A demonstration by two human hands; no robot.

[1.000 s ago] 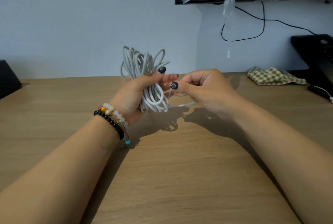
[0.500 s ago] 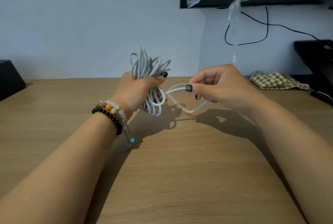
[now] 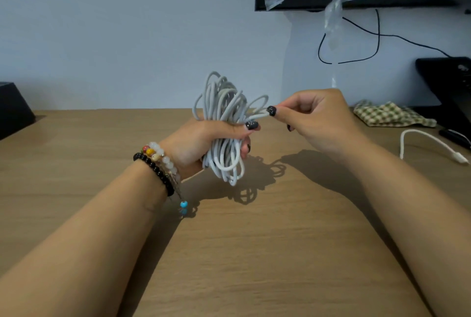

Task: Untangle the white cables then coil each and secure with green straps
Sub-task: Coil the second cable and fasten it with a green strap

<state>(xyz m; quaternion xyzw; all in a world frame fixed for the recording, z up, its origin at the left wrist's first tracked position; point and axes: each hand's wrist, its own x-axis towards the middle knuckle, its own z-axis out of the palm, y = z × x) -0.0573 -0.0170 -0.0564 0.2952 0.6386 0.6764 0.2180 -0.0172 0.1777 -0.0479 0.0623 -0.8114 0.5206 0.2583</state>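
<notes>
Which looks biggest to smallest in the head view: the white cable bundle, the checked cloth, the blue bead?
1. White cable bundle, gripped in the left hand.
2. Checked cloth, though it lies farther back, so unsure.
3. Blue bead.

1. The cable bundle (image 3: 224,125) is held above the middle of the counter (image 3: 254,253), in the left hand (image 3: 204,143).
2. The right hand (image 3: 313,118) is just right of the bundle, pinching one strand.
3. A cloth (image 3: 390,114) lies at the far right, a loose cable (image 3: 430,144) in front of it.

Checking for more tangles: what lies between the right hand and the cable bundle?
Head view: one short white strand runs from the right hand to the bundle gripped by the left hand.
</notes>
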